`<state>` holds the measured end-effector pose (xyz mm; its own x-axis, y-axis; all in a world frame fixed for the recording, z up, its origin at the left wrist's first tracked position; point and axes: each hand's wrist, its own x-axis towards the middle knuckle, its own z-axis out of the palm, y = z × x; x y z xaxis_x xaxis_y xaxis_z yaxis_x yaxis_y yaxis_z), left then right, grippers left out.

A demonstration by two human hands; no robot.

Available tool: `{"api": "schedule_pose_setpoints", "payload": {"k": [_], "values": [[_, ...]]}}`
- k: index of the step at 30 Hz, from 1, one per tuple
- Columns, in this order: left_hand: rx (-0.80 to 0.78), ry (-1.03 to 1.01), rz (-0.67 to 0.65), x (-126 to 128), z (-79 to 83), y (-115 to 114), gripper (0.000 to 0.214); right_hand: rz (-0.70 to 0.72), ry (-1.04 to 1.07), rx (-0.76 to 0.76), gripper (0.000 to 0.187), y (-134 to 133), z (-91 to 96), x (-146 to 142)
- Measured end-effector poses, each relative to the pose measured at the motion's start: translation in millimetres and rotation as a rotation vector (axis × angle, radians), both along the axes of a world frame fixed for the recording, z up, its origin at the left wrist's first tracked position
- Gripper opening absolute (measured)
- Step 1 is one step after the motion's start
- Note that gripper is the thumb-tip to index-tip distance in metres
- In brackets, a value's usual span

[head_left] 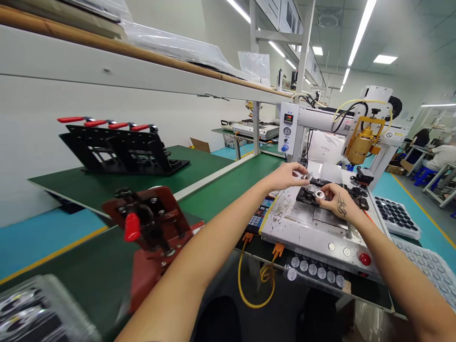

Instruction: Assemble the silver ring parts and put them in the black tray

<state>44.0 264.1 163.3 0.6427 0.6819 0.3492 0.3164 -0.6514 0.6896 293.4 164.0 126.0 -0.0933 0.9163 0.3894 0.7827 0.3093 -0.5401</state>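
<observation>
My left hand (pixel 288 176) pinches a small round metal ring part (pixel 307 177) above the back left of the machine bed. A second round silver part (pixel 319 194) sits at the black fixture (pixel 306 195), with the fingers of my right hand (pixel 334 198) closed on its right edge. Both parts are small, and my fingertips cover some of each. Beneath my hands lies the white bed (pixel 292 223) of a bench machine. Its gold dispensing head (pixel 359 147) hangs behind and to the right of my hands.
Right of the machine stand a tray of black round parts (pixel 397 216) and a clear blister tray (pixel 427 266). A red toggle-clamp fixture (pixel 156 228) is at left, with a tray of shiny parts (pixel 39 313) nearer. A yellow cable (pixel 242 289) loops below the bench front.
</observation>
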Motion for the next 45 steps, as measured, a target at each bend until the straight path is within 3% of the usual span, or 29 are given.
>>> {"api": "schedule_pose_setpoints", "payload": {"k": [4,7,14,19,26,29,32,34,36,38,41,45], "values": [[-0.006,-0.110,0.030,-21,0.8,-27,0.057,0.087,-0.082,-0.100,0.030,37,4.6,-8],[-0.016,-0.202,0.013,-37,-4.3,-46,0.048,0.130,-0.130,-0.165,0.031,49,5.6,-10],[-0.006,-0.303,-0.034,-66,-20.2,-80,0.039,0.176,-0.213,-0.176,0.026,52,4.1,-9],[-0.021,-0.344,-0.046,-83,-34.3,-98,0.037,0.131,-0.248,-0.096,0.023,55,-8.5,-5],[0.007,-0.382,-0.017,-89,-33.4,-119,0.036,0.074,-0.270,-0.008,0.016,58,-8.3,-14],[-0.002,-0.381,-0.004,-87,-38.4,-135,0.039,0.014,-0.246,0.080,0.025,23,-1.7,-6],[-0.092,-0.366,0.057,-92,-58.2,-159,0.046,-0.101,-0.183,0.224,0.032,-50,-8.6,21],[-0.167,-0.347,0.096,-97,-78.3,-175,0.047,-0.297,-0.081,0.425,0.025,-110,-27.0,43],[-0.217,-0.315,0.129,-100,-99.8,-187,0.045,-0.521,-0.057,0.477,0.026,-163,-55.3,63],[-0.265,-0.281,0.152,-99,-119.1,-194,0.043,-0.651,-0.066,0.460,0.037,-197,-86.2,79],[-0.337,-0.242,0.144,-91,-140.1,-199,0.043,-0.749,-0.034,0.417,0.052,-216,-119.1,98],[-0.372,-0.173,0.095,-84,-160.0,-207,0.044,-0.855,0.004,0.441,0.055,-219,-131.9,94]]}}
